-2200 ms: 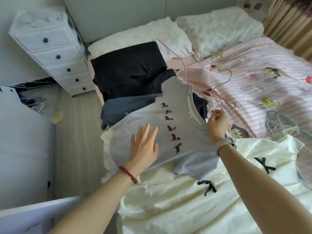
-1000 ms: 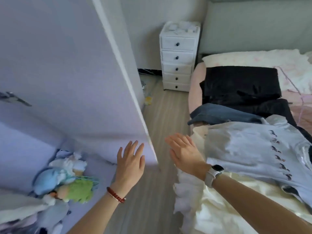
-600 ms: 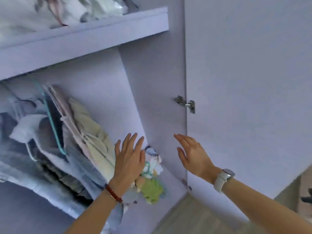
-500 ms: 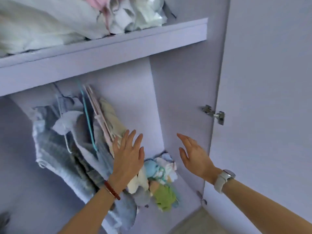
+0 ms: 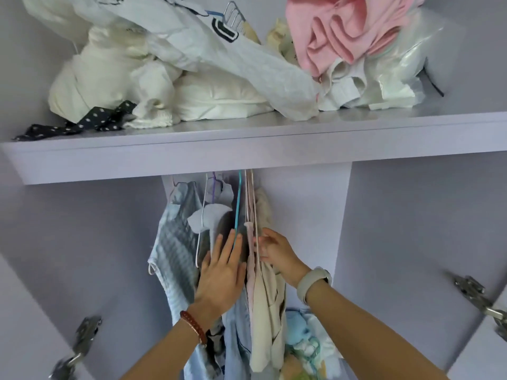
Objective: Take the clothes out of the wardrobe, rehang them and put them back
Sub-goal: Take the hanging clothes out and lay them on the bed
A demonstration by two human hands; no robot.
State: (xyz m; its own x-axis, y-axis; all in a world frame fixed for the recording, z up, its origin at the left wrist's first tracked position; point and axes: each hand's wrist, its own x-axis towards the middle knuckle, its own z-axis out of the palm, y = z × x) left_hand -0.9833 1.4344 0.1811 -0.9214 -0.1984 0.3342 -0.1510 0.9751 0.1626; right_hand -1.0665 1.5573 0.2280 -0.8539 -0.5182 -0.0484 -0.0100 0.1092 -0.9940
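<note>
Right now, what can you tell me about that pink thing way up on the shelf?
The pink garment is soft, plain cloth, crumpled into deep folds rather than folded flat. It sits at the right of the top shelf, piled on white clothes, beside a clear plastic bag. Its top runs out of view. Neither hand touches it.

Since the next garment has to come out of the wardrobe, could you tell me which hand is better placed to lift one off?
Probably the right hand: its fingers already pinch the cream garment. The left hand lies flat, pressing the blue clothes aside.
</note>
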